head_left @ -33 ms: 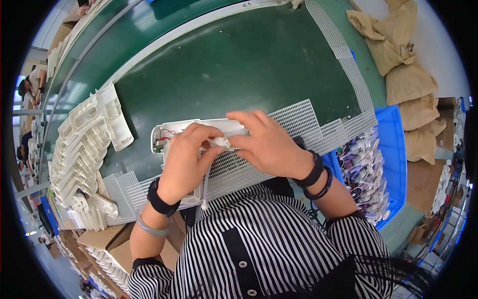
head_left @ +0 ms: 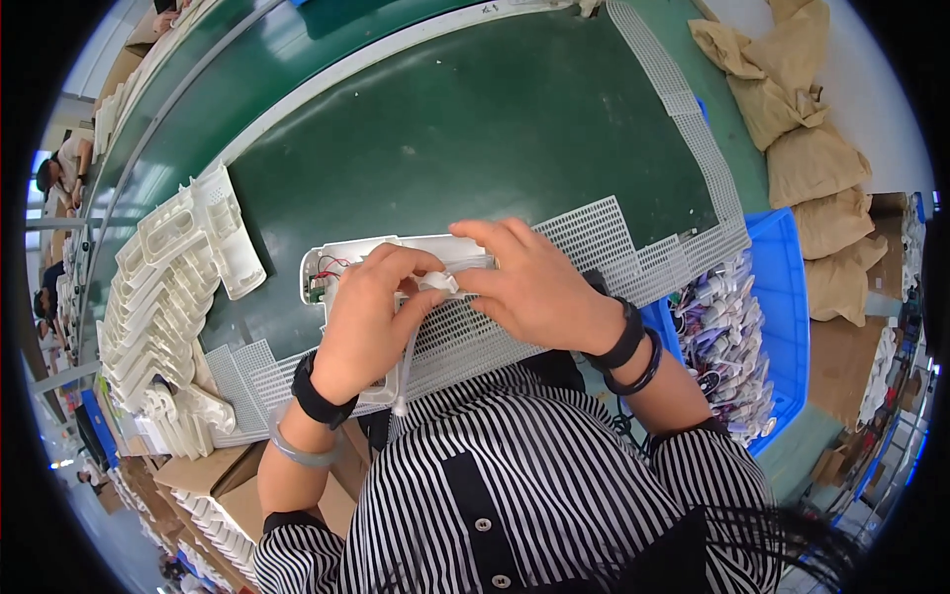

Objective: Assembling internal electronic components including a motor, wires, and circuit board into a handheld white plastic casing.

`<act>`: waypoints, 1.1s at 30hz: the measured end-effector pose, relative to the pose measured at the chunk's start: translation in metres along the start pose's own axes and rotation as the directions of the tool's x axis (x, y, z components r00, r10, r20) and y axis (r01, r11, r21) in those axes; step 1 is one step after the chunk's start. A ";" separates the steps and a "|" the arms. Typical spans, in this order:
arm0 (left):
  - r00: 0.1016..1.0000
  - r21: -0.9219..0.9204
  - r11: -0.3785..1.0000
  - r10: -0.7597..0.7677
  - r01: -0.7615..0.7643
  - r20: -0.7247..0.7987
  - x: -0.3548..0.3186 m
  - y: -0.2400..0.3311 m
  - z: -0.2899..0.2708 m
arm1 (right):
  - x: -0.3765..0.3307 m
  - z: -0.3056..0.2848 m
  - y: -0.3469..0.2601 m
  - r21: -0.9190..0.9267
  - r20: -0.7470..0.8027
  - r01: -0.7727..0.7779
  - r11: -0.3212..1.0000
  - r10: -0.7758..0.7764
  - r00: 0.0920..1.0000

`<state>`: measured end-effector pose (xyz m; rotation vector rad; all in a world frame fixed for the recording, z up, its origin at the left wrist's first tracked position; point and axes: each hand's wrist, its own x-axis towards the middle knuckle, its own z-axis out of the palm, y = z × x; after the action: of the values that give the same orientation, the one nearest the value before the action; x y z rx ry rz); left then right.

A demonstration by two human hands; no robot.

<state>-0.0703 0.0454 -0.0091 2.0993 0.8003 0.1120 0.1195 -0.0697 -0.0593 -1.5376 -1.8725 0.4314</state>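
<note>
A long white plastic housing (head_left: pixel 341 248) lies open side up at the front edge of the table, with red wires and a small green circuit board (head_left: pixel 317 289) at its left end. Over it, my left hand (head_left: pixel 368 309) pinches a small white plastic piece (head_left: pixel 436 284) between thumb and fingers. My right hand (head_left: pixel 534 287) grips the same piece from the other side, its index finger stretched over the housing's far rim. A white cable (head_left: pixel 408 366) hangs from below the left hand toward my shirt and ends in a small connector (head_left: pixel 400 406). The fingers partly hide the piece.
Stacked white plastic housings (head_left: pixel 163 297) stand at the left on the green table (head_left: pixel 416 168). Perforated light matting (head_left: pixel 594 238) runs along the front and right edges. A blue bin (head_left: pixel 787 327) of bundled wired parts is at the right, beside tan sacks (head_left: pixel 811 163). Other people sit far left.
The hanging cable's connector end has swung slightly to the left. Both hands and the housing stay practically in place.
</note>
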 end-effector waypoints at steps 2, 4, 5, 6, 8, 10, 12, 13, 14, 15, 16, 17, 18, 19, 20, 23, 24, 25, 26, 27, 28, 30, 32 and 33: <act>0.999 -0.079 0.996 -0.050 0.051 0.018 0.001 0.001 -0.002 | 0.000 -0.001 0.000 -0.002 -0.001 0.014 1.000 -0.014 1.000; 0.996 -0.166 0.982 -0.080 0.085 0.038 0.003 0.000 -0.002 | -0.001 0.001 0.000 -0.010 -0.010 0.030 1.000 -0.030 0.999; 0.996 -0.165 0.983 -0.080 0.085 0.039 0.003 0.001 -0.002 | -0.002 0.003 0.000 -0.010 -0.012 0.029 1.000 -0.029 1.000; 0.996 -0.143 0.986 -0.080 0.085 0.045 0.004 0.002 -0.003 | -0.003 0.006 0.001 -0.048 -0.009 0.028 0.998 -0.028 1.000; 0.995 -0.119 0.989 -0.084 0.089 0.049 0.005 0.002 -0.004 | -0.004 0.008 -0.001 -0.082 -0.006 0.029 0.996 -0.029 1.000; 0.997 -0.092 0.993 -0.073 0.076 0.034 0.006 0.000 -0.002 | -0.004 0.009 -0.004 -0.114 -0.016 0.019 0.993 -0.021 1.000; 0.994 -0.090 0.990 -0.103 0.105 0.023 0.006 0.006 -0.003 | -0.005 0.012 -0.003 -0.139 -0.027 0.027 0.990 -0.031 0.999; 0.991 -0.089 0.987 -0.131 0.132 0.009 0.005 0.010 -0.003 | -0.005 0.013 -0.003 -0.167 -0.038 0.036 0.985 -0.043 0.998; 0.991 -0.089 0.987 -0.131 0.132 0.010 0.005 0.011 -0.002 | -0.006 0.013 -0.004 -0.166 -0.039 0.035 0.985 -0.042 0.998; 0.992 -0.061 0.991 -0.123 0.122 -0.006 0.004 0.013 0.000 | -0.007 0.012 -0.004 -0.174 -0.030 0.043 0.984 -0.049 0.998; 0.993 -0.031 0.993 -0.113 0.113 -0.021 0.003 0.014 0.001 | -0.007 0.012 -0.004 -0.180 -0.021 0.052 0.982 -0.057 0.998; 0.993 -0.030 0.993 -0.114 0.113 -0.020 0.003 0.013 0.001 | -0.008 0.012 -0.004 -0.179 -0.022 0.052 0.982 -0.056 0.998; 0.993 -0.006 0.993 -0.117 0.116 -0.010 0.004 0.011 0.001 | -0.008 0.012 -0.005 -0.195 -0.017 0.057 0.979 -0.061 0.998; 0.993 0.018 0.993 -0.119 0.119 0.002 0.003 0.010 0.002 | -0.009 0.012 -0.006 -0.212 -0.011 0.061 0.975 -0.065 0.998; 0.993 0.019 0.993 -0.120 0.120 0.005 0.003 0.010 0.002 | -0.011 0.013 -0.006 -0.210 -0.012 0.058 0.976 -0.062 0.998; 0.994 -0.065 0.992 -0.107 0.106 -0.015 0.002 0.013 0.003 | -0.015 0.018 -0.005 -0.289 -0.058 0.082 0.954 -0.103 0.993; 0.992 -0.056 0.991 -0.123 0.123 -0.013 0.002 0.015 0.003 | -0.016 0.019 -0.004 -0.313 -0.072 0.091 0.945 -0.119 0.990; 0.990 -0.046 0.989 -0.138 0.137 -0.012 0.003 0.016 0.003 | -0.015 0.020 -0.003 -0.339 -0.087 0.099 0.936 -0.136 0.987; 0.990 -0.045 0.989 -0.139 0.138 -0.009 0.004 0.016 0.003 | -0.015 0.021 -0.003 -0.338 -0.088 0.096 0.936 -0.133 0.987; 0.986 -0.052 0.985 -0.165 0.165 0.002 0.005 0.016 0.003 | -0.016 0.023 -0.003 -0.346 -0.097 0.095 0.933 -0.136 0.986; 0.983 -0.055 0.981 -0.186 0.186 0.010 0.004 0.018 0.003 | -0.016 0.023 -0.004 -0.359 -0.112 0.095 0.929 -0.143 0.983; 0.992 -0.023 0.992 -0.121 0.121 -0.017 0.002 0.016 0.005 | -0.017 0.022 -0.005 -0.356 -0.106 0.078 0.931 -0.124 0.987; 0.997 0.009 0.998 -0.063 0.063 -0.039 0.002 0.011 0.009 | -0.015 0.023 -0.005 -0.347 -0.098 0.063 0.936 -0.102 0.990; 0.996 0.054 0.999 -0.002 0.007 -0.088 -0.001 0.010 0.013 | -0.015 0.022 -0.006 -0.324 -0.097 0.051 0.945 -0.087 0.991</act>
<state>-0.0613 0.0318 -0.0097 2.1560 0.8692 0.1837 0.1014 -0.0819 -0.0761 -1.6587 -1.9737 0.0052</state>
